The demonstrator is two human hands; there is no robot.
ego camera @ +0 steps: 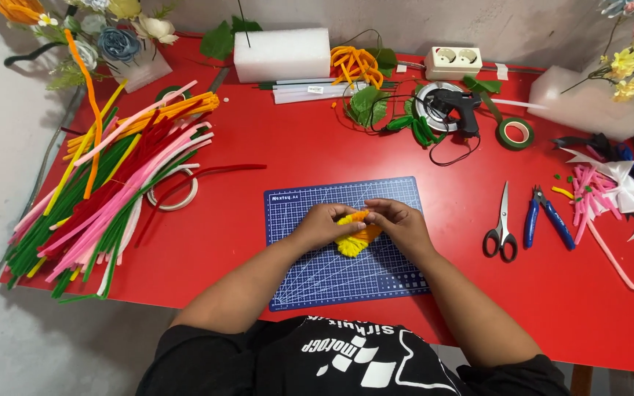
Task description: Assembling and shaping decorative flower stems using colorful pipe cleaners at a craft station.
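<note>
Both hands pinch one small fuzzy yellow-and-orange pipe-cleaner bundle (356,236). Left hand (326,225) has fingers curled shut round its left side; right hand (399,222) closes on the right side and top, thumb and forefinger pressed together at the orange tip. No gap shows betw. fingers and the piece. The exact finger count on it can't be told, since the knuckles hide that.

The bundle sits low over the centre of the blue gridded cutting mat (346,242), w/ the yellow end pointing toward the person. Whether it touches the mat or hangs just above, can't tell. Held from both sides prob. so the soft wire stays steady while the tip is worked. The mat lies directly in front of the body on the red table (258,147).

The loose heap of long pipe cleaners in green, pink, red, yellow & white (104,183) lies at far left, well apart from the mat. A white tape roll (174,192) lies just beside the heap. At right are black-handled scissors (503,224) and blue-handled pliers (544,218), side by side near the right forearm, prob. parked within reach. The black glue gun (456,110) and green floral tape roll (516,133) are further back, and a white foam block (282,53) sits at the rear edge.
</note>
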